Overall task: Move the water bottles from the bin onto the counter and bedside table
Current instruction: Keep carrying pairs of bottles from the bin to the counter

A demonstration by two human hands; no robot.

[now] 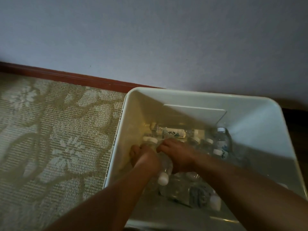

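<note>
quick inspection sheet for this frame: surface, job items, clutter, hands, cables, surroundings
Surface: patterned carpet; the white bin stands on it against the wall. No counter or bedside table in view.
Job's things: many clear water bottles lie loose in the bin, mostly on their sides; one with a white cap sits between the two hands, one is at the far right.
Clutter: a flat white panel leans on the bin's far wall.
Hands: left hand and right hand are both down in the bin, on bottles; blur hides the exact grip.
Cables: nothing seen.
Surroundings: pale wall, reddish-brown baseboard, dim light.
</note>
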